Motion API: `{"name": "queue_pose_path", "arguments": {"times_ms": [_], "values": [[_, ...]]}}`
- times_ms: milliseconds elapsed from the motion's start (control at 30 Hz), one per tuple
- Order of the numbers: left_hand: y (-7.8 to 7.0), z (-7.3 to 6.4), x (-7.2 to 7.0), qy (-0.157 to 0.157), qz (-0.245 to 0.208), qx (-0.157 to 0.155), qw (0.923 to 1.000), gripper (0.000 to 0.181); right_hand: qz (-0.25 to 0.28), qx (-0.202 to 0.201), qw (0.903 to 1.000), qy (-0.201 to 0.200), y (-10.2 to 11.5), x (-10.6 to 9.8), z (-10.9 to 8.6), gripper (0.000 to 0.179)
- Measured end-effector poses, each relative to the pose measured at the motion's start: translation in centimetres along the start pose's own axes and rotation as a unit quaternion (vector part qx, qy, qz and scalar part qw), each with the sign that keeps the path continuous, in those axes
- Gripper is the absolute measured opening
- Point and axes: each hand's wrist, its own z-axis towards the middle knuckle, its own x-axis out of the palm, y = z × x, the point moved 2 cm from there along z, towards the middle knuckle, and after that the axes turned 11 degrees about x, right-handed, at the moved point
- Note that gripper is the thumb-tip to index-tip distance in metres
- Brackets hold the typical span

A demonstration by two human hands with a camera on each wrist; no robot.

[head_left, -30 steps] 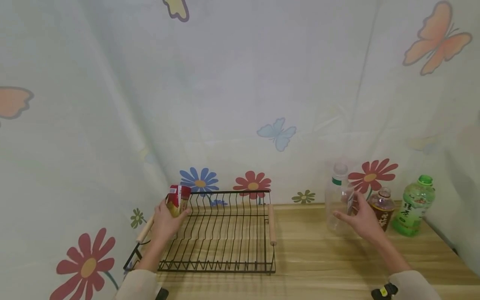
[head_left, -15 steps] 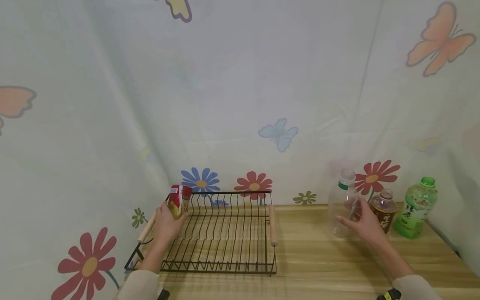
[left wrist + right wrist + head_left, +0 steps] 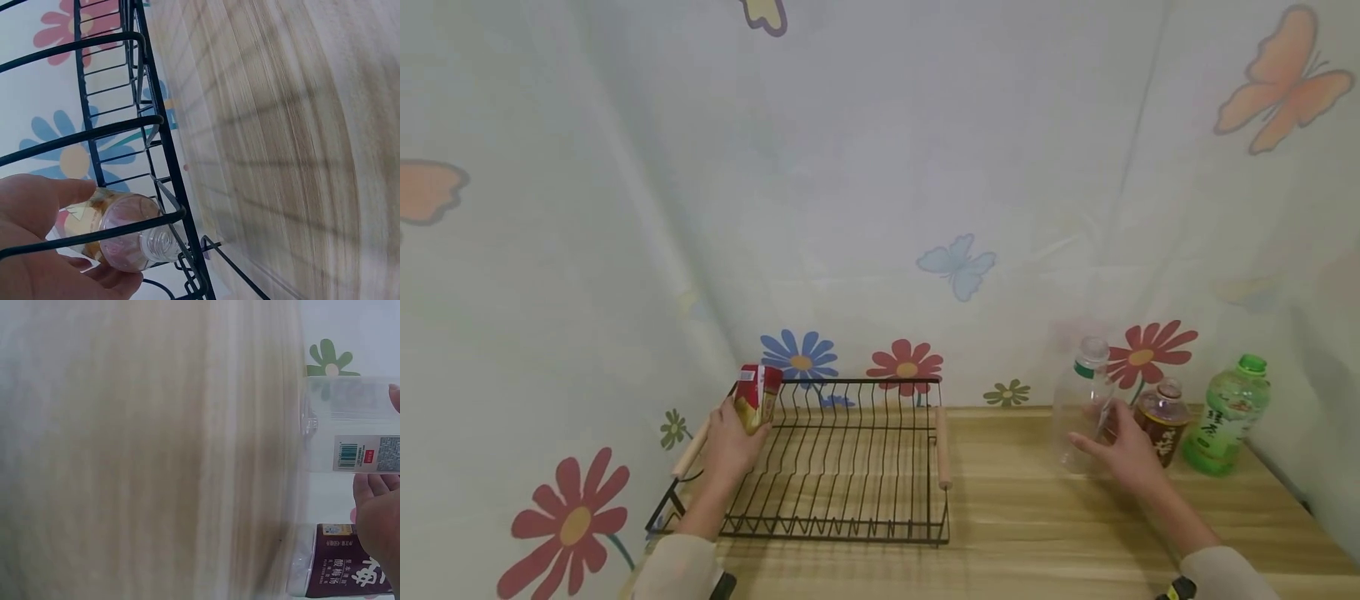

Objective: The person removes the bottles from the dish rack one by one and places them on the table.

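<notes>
At the far left corner of the black wire rack (image 3: 842, 483), my left hand (image 3: 730, 446) holds a plastic bottle (image 3: 757, 397) with a red and yellow label. In the left wrist view this bottle (image 3: 128, 228) is upside down, its clear neck down at the lower wires. On the right, my right hand (image 3: 1127, 450) grips a clear bottle (image 3: 1075, 417) with a green band below its mouth, thumb in front and fingers mostly hidden behind. The clear bottle (image 3: 350, 419) stands about upright; whether its base touches the table I cannot tell.
A dark-labelled bottle (image 3: 1163, 421) stands just right of my right hand, and a green bottle (image 3: 1227, 417) farther right. Wooden handles (image 3: 943, 450) flank the rack on the wood-grain table (image 3: 1022, 533). A flowered curtain (image 3: 880, 208) hangs behind.
The clear bottle has shifted slightly right and down, closer into my right hand. My left hand and its bottle have stayed in place at the rack.
</notes>
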Motion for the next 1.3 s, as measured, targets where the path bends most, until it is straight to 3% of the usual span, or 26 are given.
{"name": "queue_pose_path", "arguments": {"times_ms": [500, 767, 1000, 1300], "values": [[0.3, -0.4, 0.3, 0.021, 0.047, 0.002, 0.9987, 0.092, -0.022, -0.020, 0.9995, -0.006, -1.2, 0.2, -0.1, 0.076], [0.1, -0.5, 0.4, 0.033, 0.029, -0.009, 0.9990, 0.091, -0.034, 0.014, 0.9991, 0.020, -0.9, -0.1, -0.1, 0.083], [0.1, -0.2, 0.2, 0.021, 0.005, -0.016, 0.9996, 0.087, -0.051, 0.029, 0.9973, 0.045, 0.1, -0.8, -0.1, 0.093], [-1.4, 0.0, -0.8, 0.001, -0.034, 0.039, 0.9986, 0.081, -0.088, 0.049, 0.9925, 0.068, 1.1, -1.6, -1.6, 0.107]]}}
